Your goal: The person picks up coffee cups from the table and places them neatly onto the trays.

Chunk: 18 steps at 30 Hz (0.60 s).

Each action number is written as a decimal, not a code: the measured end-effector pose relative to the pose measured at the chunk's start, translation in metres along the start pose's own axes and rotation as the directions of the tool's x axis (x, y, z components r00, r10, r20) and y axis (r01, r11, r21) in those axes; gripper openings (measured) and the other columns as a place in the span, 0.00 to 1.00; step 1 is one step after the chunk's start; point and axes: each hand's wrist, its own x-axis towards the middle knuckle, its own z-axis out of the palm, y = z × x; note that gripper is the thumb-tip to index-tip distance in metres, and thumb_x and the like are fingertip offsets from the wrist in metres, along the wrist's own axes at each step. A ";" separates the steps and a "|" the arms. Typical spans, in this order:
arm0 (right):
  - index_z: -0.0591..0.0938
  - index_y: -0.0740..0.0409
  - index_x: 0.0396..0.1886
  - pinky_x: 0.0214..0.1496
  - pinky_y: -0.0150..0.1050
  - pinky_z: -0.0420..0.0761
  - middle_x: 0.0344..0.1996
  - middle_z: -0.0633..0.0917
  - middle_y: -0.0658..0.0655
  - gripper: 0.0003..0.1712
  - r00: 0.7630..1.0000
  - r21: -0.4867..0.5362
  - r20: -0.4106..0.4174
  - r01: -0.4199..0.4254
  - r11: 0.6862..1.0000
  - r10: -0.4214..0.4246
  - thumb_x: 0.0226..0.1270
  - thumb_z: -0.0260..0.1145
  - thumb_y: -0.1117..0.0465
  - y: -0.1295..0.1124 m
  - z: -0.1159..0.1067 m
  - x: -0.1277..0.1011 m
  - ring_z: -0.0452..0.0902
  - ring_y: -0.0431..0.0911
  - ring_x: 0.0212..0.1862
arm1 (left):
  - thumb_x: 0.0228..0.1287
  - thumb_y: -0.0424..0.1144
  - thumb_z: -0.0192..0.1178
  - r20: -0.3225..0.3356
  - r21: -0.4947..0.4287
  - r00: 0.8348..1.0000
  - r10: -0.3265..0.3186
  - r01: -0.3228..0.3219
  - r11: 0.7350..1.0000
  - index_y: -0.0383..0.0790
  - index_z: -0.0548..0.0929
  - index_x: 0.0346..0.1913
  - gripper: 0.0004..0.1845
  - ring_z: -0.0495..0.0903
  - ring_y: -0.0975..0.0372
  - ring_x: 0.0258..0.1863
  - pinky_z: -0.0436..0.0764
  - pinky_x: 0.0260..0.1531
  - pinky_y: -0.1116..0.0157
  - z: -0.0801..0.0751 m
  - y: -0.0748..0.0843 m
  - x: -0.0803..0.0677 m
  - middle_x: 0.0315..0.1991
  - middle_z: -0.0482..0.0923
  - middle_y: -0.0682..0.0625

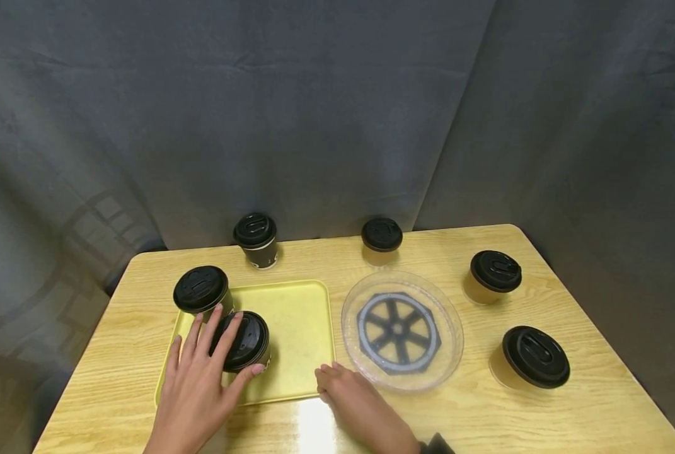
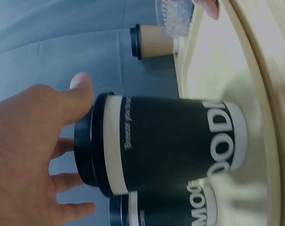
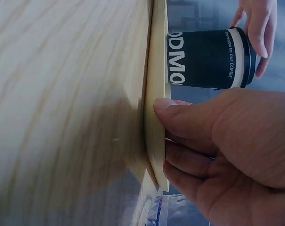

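Observation:
On the yellow tray (image 1: 300,334) stands an upright dark paper coffee cup (image 2: 166,141) with a black lid. Around that lid my left hand (image 1: 198,388) is spread, its thumb on one side and fingers on the other; whether the fingertips touch it is hard to tell. A second dark coffee cup (image 1: 201,289) with a black lid stands just behind, also on the tray. My right hand (image 3: 213,146) pinches the tray's near rim by its right corner, thumb on one face and curled fingers on the other.
A round clear plastic container (image 1: 456,334) with a dark spoked pattern in its base sits right of the tray. Behind the tray stands another dark cup (image 1: 260,252). Several brown lidded cups, one at the far right (image 1: 510,372), stand around the container. A grey curtain (image 1: 314,126) hangs behind.

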 end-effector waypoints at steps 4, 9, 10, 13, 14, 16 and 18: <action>0.75 0.51 0.25 0.59 0.44 0.81 0.39 0.88 0.52 0.10 1.000 0.006 0.000 0.000 1.000 0.000 0.69 0.60 0.64 0.000 -0.001 -0.001 0.83 0.52 0.56 | 0.50 0.67 0.65 0.014 0.043 1.000 -0.020 0.020 0.999 0.54 0.65 0.73 0.47 0.56 0.42 0.73 0.53 0.62 0.30 0.000 -0.005 -0.006 0.75 0.57 0.42; 0.76 0.51 0.28 0.58 0.45 0.81 0.49 0.87 0.56 0.08 1.000 0.011 -0.002 -0.006 1.000 0.006 0.70 0.59 0.63 0.000 -0.001 -0.002 0.82 0.54 0.57 | 0.50 0.67 0.66 0.012 0.043 0.999 -0.036 0.035 0.998 0.56 0.62 0.74 0.49 0.50 0.46 0.76 0.47 0.65 0.29 0.000 -0.013 -0.014 0.76 0.55 0.44; 0.76 0.51 0.28 0.58 0.45 0.81 0.49 0.87 0.56 0.08 1.000 0.013 -0.003 -0.005 1.000 0.005 0.69 0.59 0.63 0.000 -0.001 -0.002 0.82 0.54 0.57 | 0.50 0.66 0.66 0.008 0.037 0.999 -0.040 0.040 0.998 0.56 0.61 0.74 0.49 0.48 0.48 0.77 0.45 0.66 0.30 0.000 -0.014 -0.016 0.76 0.55 0.44; 0.76 0.51 0.27 0.59 0.45 0.81 0.48 0.87 0.56 0.09 1.000 0.019 -0.003 -0.003 1.000 0.003 0.68 0.60 0.64 0.000 0.000 -0.002 0.82 0.53 0.57 | 0.50 0.66 0.65 0.001 0.027 0.998 -0.055 0.055 0.998 0.56 0.59 0.75 0.50 0.45 0.51 0.78 0.43 0.68 0.31 0.001 -0.020 -0.023 0.76 0.55 0.45; 0.76 0.51 0.26 0.59 0.45 0.81 0.48 0.87 0.56 0.09 1.000 0.022 -0.003 -0.002 1.000 0.002 0.68 0.60 0.64 0.000 0.000 -0.002 0.82 0.53 0.57 | 0.51 0.67 0.65 0.003 0.027 0.998 -0.062 0.062 0.998 0.56 0.58 0.76 0.50 0.45 0.51 0.78 0.44 0.67 0.31 0.001 -0.022 -0.025 0.77 0.54 0.45; 0.76 0.51 0.27 0.59 0.45 0.81 0.49 0.87 0.56 0.09 1.000 0.025 -0.001 -0.007 1.000 0.007 0.68 0.60 0.64 0.000 0.000 -0.002 0.82 0.54 0.57 | 0.51 0.67 0.64 0.011 0.027 0.997 -0.077 0.077 0.997 0.55 0.58 0.76 0.50 0.48 0.49 0.77 0.48 0.66 0.30 0.003 -0.026 -0.029 0.76 0.55 0.45; 0.76 0.50 0.27 0.58 0.46 0.81 0.50 0.86 0.56 0.09 1.000 0.026 0.000 -0.012 1.000 0.012 0.68 0.60 0.64 0.000 0.000 -0.003 0.82 0.55 0.57 | 0.51 0.68 0.63 0.023 0.034 0.996 -0.090 0.089 0.995 0.53 0.58 0.76 0.51 0.51 0.46 0.75 0.52 0.63 0.30 0.005 -0.030 -0.032 0.75 0.56 0.44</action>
